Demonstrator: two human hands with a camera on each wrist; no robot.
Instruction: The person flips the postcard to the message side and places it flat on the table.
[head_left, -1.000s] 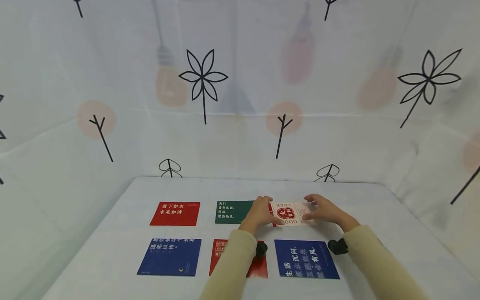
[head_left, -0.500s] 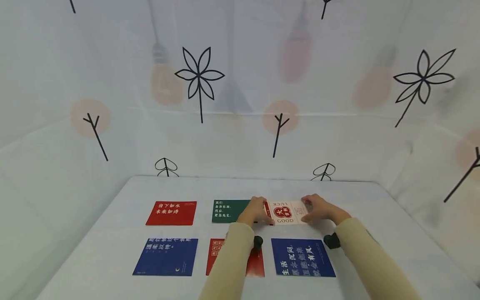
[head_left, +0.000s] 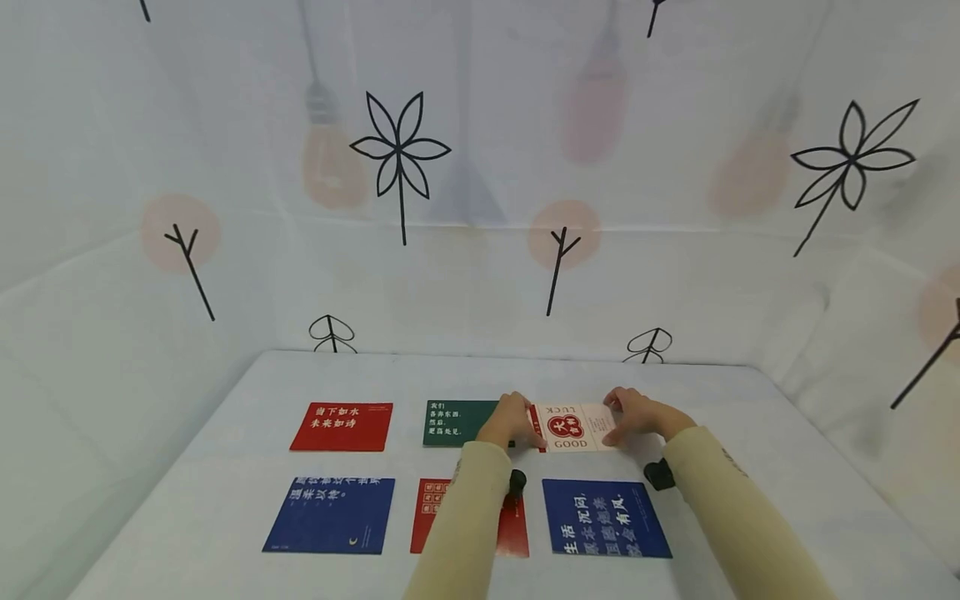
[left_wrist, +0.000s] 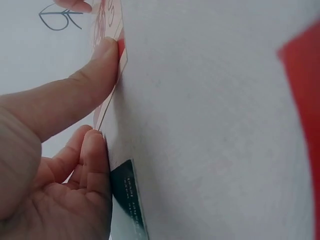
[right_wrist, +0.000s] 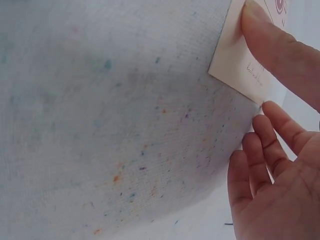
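A cream postcard (head_left: 568, 427) with a red emblem and the words GOOD LUCK lies flat in the back row, its lettering running sideways. My left hand (head_left: 510, 423) holds its left end, thumb on the near edge and fingertips at the far corner. At the right end my right hand (head_left: 641, 417) grips likewise, its thumb on the card's face in the right wrist view. Just left of it, a green postcard (head_left: 453, 423) is partly covered by my left hand; its corner appears below the fingers in the left wrist view.
A red postcard (head_left: 342, 427) lies back left. The front row has a blue postcard (head_left: 330, 517), a red one (head_left: 513, 533) partly hidden by my left sleeve, and another blue one (head_left: 606, 518). A patterned cloth (head_left: 465, 292) hangs behind the white table (head_left: 187, 500).
My left hand has slid left along the cream postcard to its end, uncovering more of the lettering. The right hand has barely moved. The head view has shifted slightly.
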